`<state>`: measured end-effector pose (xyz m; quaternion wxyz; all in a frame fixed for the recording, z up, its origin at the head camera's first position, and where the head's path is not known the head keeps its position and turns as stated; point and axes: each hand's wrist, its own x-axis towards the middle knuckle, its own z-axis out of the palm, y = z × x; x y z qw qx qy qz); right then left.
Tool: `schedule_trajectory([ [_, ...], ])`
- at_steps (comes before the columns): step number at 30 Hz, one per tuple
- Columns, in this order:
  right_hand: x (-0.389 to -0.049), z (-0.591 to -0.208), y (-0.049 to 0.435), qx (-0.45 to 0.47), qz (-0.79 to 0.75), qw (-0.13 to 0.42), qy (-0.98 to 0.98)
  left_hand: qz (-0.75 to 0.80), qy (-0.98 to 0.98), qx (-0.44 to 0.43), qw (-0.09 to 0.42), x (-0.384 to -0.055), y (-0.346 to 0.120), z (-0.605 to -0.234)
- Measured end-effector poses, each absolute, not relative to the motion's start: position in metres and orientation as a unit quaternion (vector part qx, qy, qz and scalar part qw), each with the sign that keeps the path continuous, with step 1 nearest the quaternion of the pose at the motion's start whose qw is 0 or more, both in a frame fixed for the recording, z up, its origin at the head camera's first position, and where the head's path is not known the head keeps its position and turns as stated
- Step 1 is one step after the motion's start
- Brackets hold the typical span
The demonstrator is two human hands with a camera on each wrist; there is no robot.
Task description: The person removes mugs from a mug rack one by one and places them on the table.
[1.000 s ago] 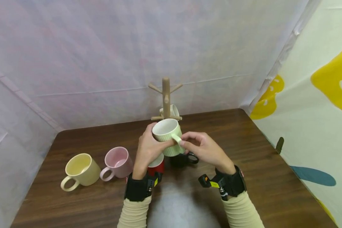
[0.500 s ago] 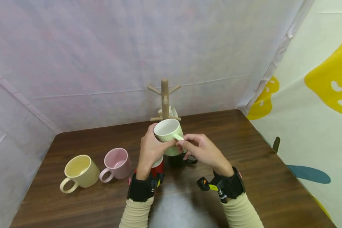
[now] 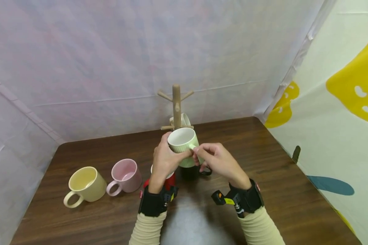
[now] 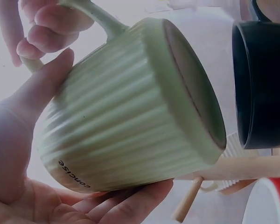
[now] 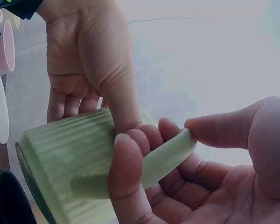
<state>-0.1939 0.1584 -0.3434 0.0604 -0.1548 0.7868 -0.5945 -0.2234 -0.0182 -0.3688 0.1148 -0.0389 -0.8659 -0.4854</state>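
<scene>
A pale green ribbed mug (image 3: pixel 184 146) is held up above the table, its white inside showing in the head view. My left hand (image 3: pixel 167 158) grips it round the body from the left, thumb across the near side. My right hand (image 3: pixel 219 161) pinches its handle (image 5: pixel 165 161) between thumb and fingers. The left wrist view shows the mug's unglazed base and the word "concise" on its side. Below it stand a black mug (image 3: pixel 190 173) and a red mug (image 3: pixel 170 180), both partly hidden. Just behind rises a wooden mug tree (image 3: pixel 177 105).
A white ribbed mug (image 3: pixel 185 119) is at the mug tree's lower part, partly hidden behind it. To the left on the brown table (image 3: pixel 233 217) stand a pink mug (image 3: pixel 130 178) and a yellow mug (image 3: pixel 92 187). Cloth walls (image 3: pixel 110 61) surround the table's back and sides.
The green mug and left hand have shifted slightly right in the head view, closer to the right hand. The right fingers now sit more firmly on the handle. The other mugs stay put.
</scene>
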Motion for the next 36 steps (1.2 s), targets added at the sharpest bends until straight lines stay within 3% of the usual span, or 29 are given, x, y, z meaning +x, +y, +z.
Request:
schedule_trajectory([
  [10, -0.189, -0.339, 0.167, -0.113, -0.628, 0.056, 0.768, -0.518, -0.842, -0.069, 0.131, -0.221, -0.014, -0.368],
  [36, -0.185, -0.340, 0.198, -0.106, -0.635, 0.001, 0.765, -0.568, -0.808, -0.127, 0.091, -0.222, -0.010, -0.370],
])
